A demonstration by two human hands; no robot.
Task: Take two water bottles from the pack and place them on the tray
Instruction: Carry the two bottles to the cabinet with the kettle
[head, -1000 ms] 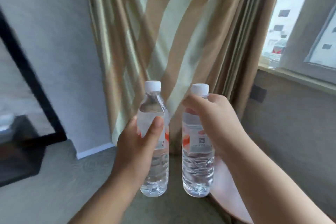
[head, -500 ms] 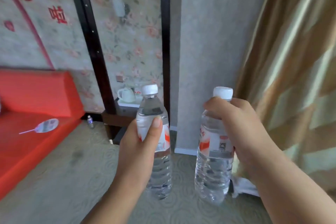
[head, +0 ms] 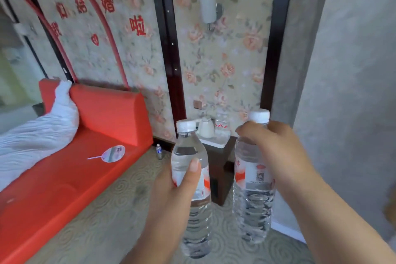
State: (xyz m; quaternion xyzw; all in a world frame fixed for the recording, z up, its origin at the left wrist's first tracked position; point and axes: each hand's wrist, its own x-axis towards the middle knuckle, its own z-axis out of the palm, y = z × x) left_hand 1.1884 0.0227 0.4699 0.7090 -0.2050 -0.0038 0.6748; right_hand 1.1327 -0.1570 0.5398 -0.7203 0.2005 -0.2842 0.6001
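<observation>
I hold two clear water bottles with white caps and red-and-white labels, upright in front of me. My left hand (head: 171, 195) grips the left bottle (head: 192, 216) around its label. My right hand (head: 276, 152) grips the right bottle (head: 252, 206) around its shoulder, just under the cap. Behind them, a white tray (head: 216, 142) rests on a dark bedside table (head: 220, 167) against the floral wall. On the tray stand a white kettle (head: 206, 127) and two small bottles (head: 222, 123). The pack is out of view.
A red bed platform (head: 64, 186) with a red headboard cushion, a white duvet (head: 36, 137) and a hand fan (head: 112, 153) fills the left. A small bottle (head: 159, 151) stands on the patterned carpet by the bed. A grey wall (head: 347, 92) rises at right.
My view has swung left from the curtain and window to the bed and bedside table. Both bottles have stayed in my hands, and the tray has come nearer to centre.
</observation>
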